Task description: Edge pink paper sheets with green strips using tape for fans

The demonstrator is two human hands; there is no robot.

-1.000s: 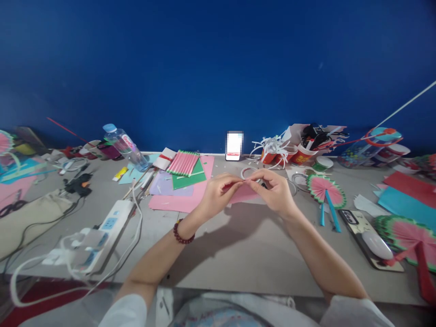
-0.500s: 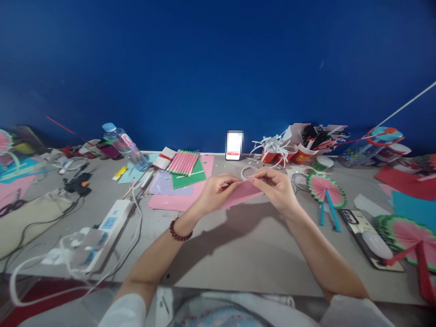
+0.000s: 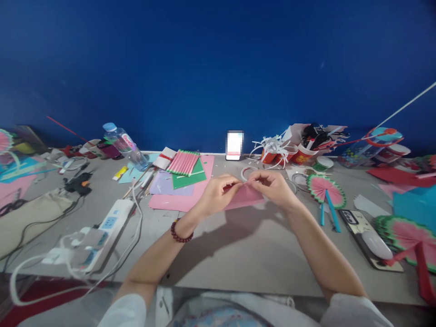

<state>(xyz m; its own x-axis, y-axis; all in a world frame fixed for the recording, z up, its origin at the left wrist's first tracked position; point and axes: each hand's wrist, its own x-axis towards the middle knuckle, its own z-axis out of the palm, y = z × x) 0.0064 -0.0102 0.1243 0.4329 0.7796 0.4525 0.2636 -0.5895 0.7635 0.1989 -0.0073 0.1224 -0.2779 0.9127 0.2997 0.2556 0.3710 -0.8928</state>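
Observation:
A sheet of pink paper [image 3: 245, 198] is held up over the grey table between both hands. My left hand [image 3: 220, 193] pinches its upper edge from the left, thumb against fingers. From the right, my right hand [image 3: 270, 187] pinches the same edge close to the left fingertips. The fingers partly hide that edge, so any fold there is unclear. Just behind the hands lies a white tape roll [image 3: 245, 172]. Left of them, a pleated pink and green paper [image 3: 184, 162] rests on a green sheet [image 3: 190, 179] over more pink paper [image 3: 166, 202].
A lit phone [image 3: 233, 145] leans on the blue wall. At left are a power strip [image 3: 114, 222] with cables and a tilted bottle [image 3: 126, 145]. At right are cups [image 3: 304, 155] of tools, watermelon-like paper fans [image 3: 326, 190] and a mouse [image 3: 376, 244] on a phone.
Both hands have shifted slightly along the paper's upper edge, still pinching it. The pink sheet hangs at a slightly different angle. At far right, the red and blue sheets have moved.

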